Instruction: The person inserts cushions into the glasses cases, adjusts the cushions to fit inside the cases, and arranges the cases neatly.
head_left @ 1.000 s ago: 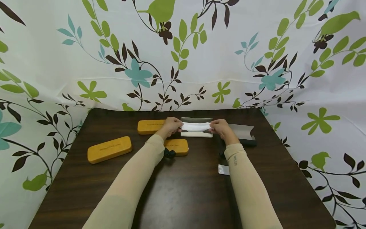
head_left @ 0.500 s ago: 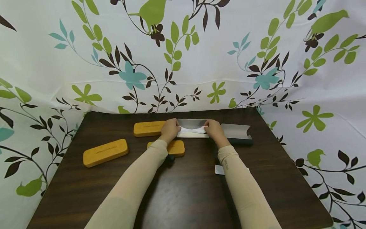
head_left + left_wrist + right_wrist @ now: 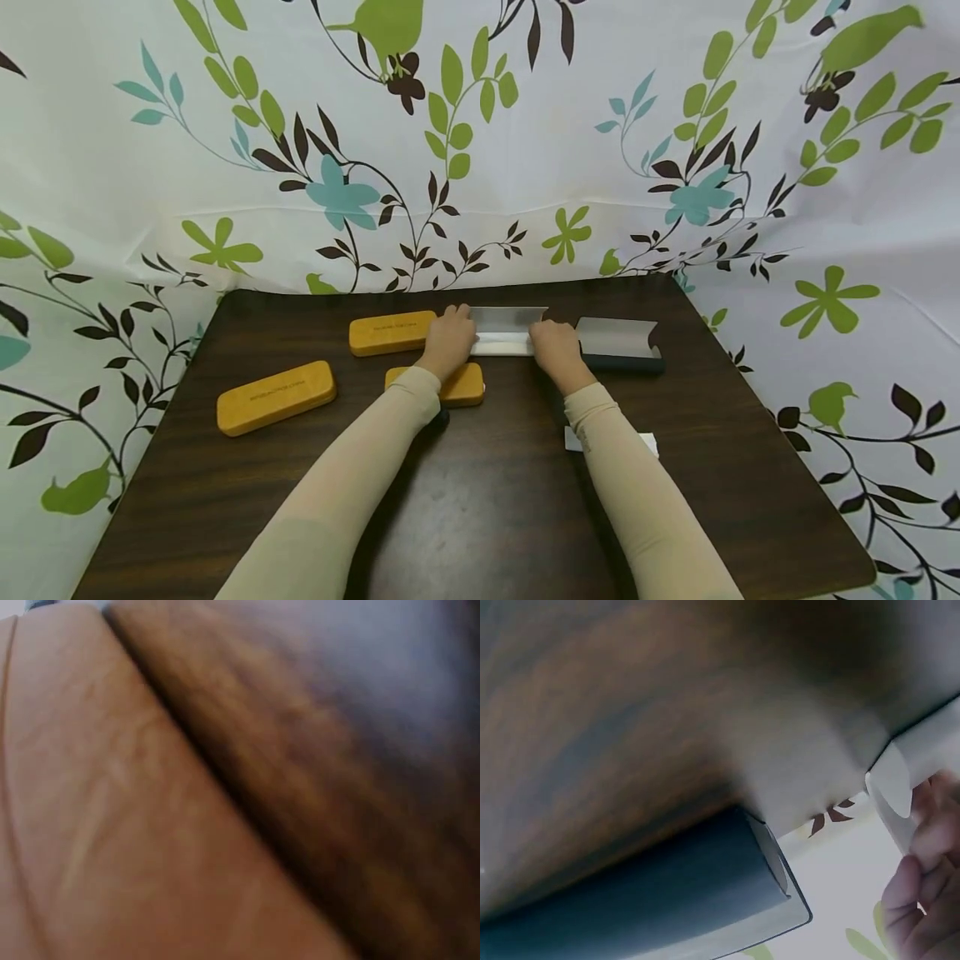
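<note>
An open white glasses case [image 3: 498, 350] with a grey lining lies at the back middle of the table. Inside it a white folded cloth [image 3: 501, 338] stretches along its length. At the case's left end is my left hand [image 3: 448, 340], fingertips near the raised lid; its hold is hidden. My right hand [image 3: 557, 350] curls its fingers at the right end of the cloth. The right wrist view shows these curled fingers [image 3: 922, 862] beside the case end. A tan surface with a seam, probably a yellow case [image 3: 112, 787], fills the left wrist view's left side.
Three yellow glasses cases lie to the left: one far left [image 3: 276, 398], one behind [image 3: 392, 332], one under my left wrist [image 3: 465, 385]. An open dark green case [image 3: 618, 363] stands to the right. A white flat piece [image 3: 648, 442] lies partly beneath my right forearm.
The white cloth has gone from being held up above the case down into it. Both hands have lowered with it, staying at its two ends.
</note>
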`<state>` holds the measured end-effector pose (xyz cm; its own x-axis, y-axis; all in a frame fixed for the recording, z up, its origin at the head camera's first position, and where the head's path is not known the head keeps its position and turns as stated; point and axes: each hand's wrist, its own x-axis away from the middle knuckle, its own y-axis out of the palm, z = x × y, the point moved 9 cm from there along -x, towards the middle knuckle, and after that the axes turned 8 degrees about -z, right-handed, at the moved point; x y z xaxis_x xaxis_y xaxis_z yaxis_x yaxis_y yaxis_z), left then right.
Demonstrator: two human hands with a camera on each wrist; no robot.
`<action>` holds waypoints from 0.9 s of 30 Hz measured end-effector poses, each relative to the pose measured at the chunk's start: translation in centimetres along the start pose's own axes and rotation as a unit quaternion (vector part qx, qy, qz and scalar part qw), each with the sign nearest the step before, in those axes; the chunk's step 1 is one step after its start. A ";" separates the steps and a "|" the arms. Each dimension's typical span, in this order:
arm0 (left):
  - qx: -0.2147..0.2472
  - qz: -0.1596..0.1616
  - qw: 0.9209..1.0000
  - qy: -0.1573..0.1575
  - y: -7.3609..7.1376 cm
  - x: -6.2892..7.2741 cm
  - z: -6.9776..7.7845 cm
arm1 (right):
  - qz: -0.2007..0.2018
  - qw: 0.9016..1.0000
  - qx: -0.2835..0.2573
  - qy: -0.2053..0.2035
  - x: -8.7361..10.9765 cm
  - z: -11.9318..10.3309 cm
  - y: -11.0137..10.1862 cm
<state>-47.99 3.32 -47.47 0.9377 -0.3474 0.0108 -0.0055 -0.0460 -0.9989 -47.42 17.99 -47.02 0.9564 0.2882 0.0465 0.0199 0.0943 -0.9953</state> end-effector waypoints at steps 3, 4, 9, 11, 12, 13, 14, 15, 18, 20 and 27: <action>0.000 -0.021 1.000 0.006 -0.2 0.3 -0.1 | 0.010 1.000 -0.006 -0.002 0.2 -0.1 -0.4; 0.011 -0.019 1.000 0.009 -0.5 0.4 -0.2 | 0.027 0.999 -0.019 0.003 0.2 0.2 -0.8; 0.090 0.022 0.996 0.008 -2.7 0.7 -1.4 | 0.150 0.986 -0.077 0.000 0.2 1.0 -3.8; 0.095 0.025 0.995 0.011 -3.0 0.7 -1.7 | 0.138 0.987 -0.077 -0.022 -0.2 0.7 -3.9; 0.091 0.017 0.996 0.017 -2.8 0.7 -1.8 | 0.112 0.990 -0.076 -0.033 -0.6 0.4 -3.5; 0.085 0.001 0.996 0.025 -2.5 0.7 -1.7 | 0.075 0.993 -0.075 -0.041 -0.9 0.2 -2.9; 0.079 -0.021 0.996 0.037 -2.1 0.9 -1.4 | 0.038 0.995 -0.077 -0.046 -0.9 0.0 -2.1; 0.077 -0.042 0.995 0.050 -1.6 1.1 -1.1 | 0.002 0.996 -0.076 -0.049 -0.8 -0.1 -1.3; 0.076 -0.080 0.991 0.082 -1.0 2.1 -0.3 | -0.050 0.995 -0.076 -0.047 0.1 -0.6 0.2; 0.080 -0.080 0.989 0.095 -1.3 2.8 -0.1 | -0.043 0.995 -0.070 -0.051 1.0 -1.0 0.2; 0.070 -0.155 0.978 0.118 -0.9 5.2 0.4 | -0.091 0.993 -0.022 -0.073 4.2 -2.4 1.5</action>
<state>-43.01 1.95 -46.52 0.7805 -0.5436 0.3087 0.3304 -0.0606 -0.9419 -42.68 17.06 -48.57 0.8835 0.4060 0.2339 0.2040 0.1161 -0.9721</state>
